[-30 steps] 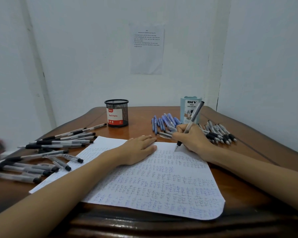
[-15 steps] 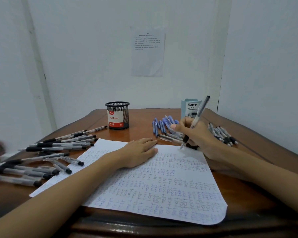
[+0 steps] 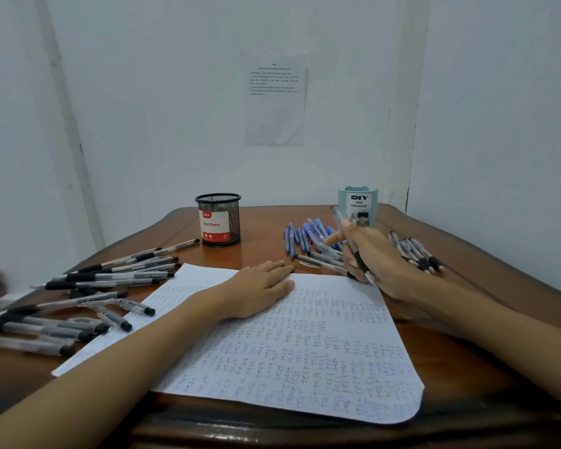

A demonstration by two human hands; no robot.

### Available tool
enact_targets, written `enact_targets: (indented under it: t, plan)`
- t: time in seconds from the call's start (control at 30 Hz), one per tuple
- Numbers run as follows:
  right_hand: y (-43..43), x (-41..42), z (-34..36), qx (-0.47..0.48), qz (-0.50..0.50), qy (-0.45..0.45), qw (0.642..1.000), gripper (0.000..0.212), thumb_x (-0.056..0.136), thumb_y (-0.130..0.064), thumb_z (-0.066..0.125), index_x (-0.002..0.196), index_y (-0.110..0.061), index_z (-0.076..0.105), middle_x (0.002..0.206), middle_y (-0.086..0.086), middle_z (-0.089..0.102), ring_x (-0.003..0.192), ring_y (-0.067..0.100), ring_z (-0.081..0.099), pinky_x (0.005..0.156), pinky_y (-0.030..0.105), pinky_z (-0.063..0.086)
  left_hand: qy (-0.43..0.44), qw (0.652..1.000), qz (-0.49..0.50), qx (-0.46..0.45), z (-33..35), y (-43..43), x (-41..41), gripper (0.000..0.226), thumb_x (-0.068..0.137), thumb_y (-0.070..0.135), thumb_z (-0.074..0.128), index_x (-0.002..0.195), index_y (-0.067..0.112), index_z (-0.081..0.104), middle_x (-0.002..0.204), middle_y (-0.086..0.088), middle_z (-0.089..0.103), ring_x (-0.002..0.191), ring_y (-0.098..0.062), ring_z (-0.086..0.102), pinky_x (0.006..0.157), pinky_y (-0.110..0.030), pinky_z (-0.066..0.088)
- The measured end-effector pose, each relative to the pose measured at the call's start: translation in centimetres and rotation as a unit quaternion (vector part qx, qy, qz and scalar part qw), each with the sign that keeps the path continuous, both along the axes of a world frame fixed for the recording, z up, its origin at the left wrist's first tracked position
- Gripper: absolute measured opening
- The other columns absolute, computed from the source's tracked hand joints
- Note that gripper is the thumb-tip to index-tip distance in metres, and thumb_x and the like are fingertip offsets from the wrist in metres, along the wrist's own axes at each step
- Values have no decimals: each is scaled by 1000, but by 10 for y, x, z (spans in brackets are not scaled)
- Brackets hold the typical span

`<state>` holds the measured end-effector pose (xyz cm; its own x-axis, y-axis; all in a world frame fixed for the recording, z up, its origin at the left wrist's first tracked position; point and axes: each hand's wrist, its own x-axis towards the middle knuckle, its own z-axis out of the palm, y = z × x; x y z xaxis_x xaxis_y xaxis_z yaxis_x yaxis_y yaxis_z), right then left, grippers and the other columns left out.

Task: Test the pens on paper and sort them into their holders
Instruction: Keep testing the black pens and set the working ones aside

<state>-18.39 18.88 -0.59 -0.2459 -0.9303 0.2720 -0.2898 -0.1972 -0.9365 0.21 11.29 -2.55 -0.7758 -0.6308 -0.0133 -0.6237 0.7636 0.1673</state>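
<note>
Gripping a pen (image 3: pixel 359 263) with right fingers (image 3: pixel 335 237) at the paper's (image 3: pixel 305 351) far edge; left fingers (image 3: pixel 272 268) released, flat on the paper. Could slip loose, landing among blue pens (image 3: pixel 300 236) behind the paper.

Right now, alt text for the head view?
A person's right hand holds a black-grip pen tip-down at the far edge of a scribble-covered paper, left hand flat on it. The wooden table holds loose pens; a mesh holder and a blue organizer stand behind.
</note>
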Motion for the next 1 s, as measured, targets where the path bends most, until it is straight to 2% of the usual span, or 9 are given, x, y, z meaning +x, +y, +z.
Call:
enact_targets:
  t: [0.17,0.37,0.47,0.53,0.67,0.77,0.87,0.93,1.0]
  plan:
    - [1,0,-3,6,-28,84,996,51,101,-34,28,103,-3,68,45,1,40,36,9,37,40,16,33,-1,1000,-3,-2,0,-1,0,53,101,42,21,150,23,14,157,3,12,143,-12,11,114,-31,10]
    - [1,-2,3,-27,-105,147,983,39,101,-28,36,106,-4,67,54,3,39,45,11,36,47,20,32,1,1000,-5,-4,0,-2,-1,53,101,42,21,150,22,15,157,3,13,143,-13,13,113,-30,11]
    - [6,-10,15,-46,-153,217,963,29,98,-20,44,115,-1,59,84,11,61,73,23,57,70,33,48,16,1000,-6,-9,1,-1,0,53,101,42,24,149,22,19,156,2,17,141,-13,17,111,-27,15]
    - [10,-19,22,-31,-168,262,950,28,96,-18,47,121,-6,52,107,13,62,96,29,60,85,39,48,27,999,-10,-15,1,0,0,52,100,41,26,148,21,22,155,2,22,139,-14,22,110,-28,19]
    - [10,-36,21,22,-197,352,915,33,93,-18,52,124,-10,51,114,9,61,96,26,58,76,32,47,61,998,-7,-11,3,3,1,50,99,40,33,144,19,33,147,-1,34,129,-15,36,106,-30,30]
    - [0,-48,11,97,-197,392,893,35,93,-27,52,122,-8,55,121,11,61,97,27,61,77,35,51,64,998,-6,-24,7,7,1,46,99,38,37,140,20,39,141,-2,40,123,-15,41,102,-31,36]
    - [-5,-46,13,166,-211,489,830,43,93,-42,49,124,-12,54,121,9,60,94,22,58,73,29,49,65,995,-12,-81,18,8,3,37,98,31,41,133,22,50,132,-2,47,118,-17,46,98,-34,42]
    - [-12,-38,22,152,-224,554,788,43,92,-43,49,123,-13,54,123,9,59,100,24,58,78,30,50,70,991,0,-113,32,8,6,36,98,30,41,130,19,51,129,-5,49,117,-21,48,96,-40,44]
    - [-23,-18,34,113,-207,589,773,38,93,-39,49,121,-14,56,124,9,59,106,25,56,82,31,47,71,990,23,-116,49,1,16,36,99,30,40,129,14,52,130,-7,50,117,-22,47,96,-34,41]
